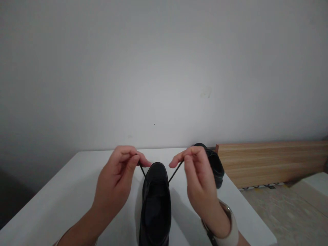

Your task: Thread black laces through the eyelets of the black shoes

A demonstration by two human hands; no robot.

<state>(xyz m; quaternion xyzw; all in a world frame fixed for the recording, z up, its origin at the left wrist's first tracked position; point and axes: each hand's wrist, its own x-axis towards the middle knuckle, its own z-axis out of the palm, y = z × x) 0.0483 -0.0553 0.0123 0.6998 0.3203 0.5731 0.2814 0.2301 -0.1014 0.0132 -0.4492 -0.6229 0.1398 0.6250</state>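
Note:
A black shoe point(157, 171) stands on the white table with its toe pointing away from me and its opening towards me. My left hand point(115, 177) pinches one end of its dark shoelace point(142, 171), left of the toe. On the other side, my right hand point(200, 174) pinches the opposite lace end between thumb and fingers. Both lace ends run taut and slanting from the shoe's sides up to my fingers. The lacing across the shoe's front is too dark to make out.
A second black shoe point(217, 169) sits behind my right hand near the right edge of the white table point(77, 191). Behind the table rises a pale wall point(153, 85). A wood-grained board point(269, 160) lies to the right, above a tiled floor point(282, 212).

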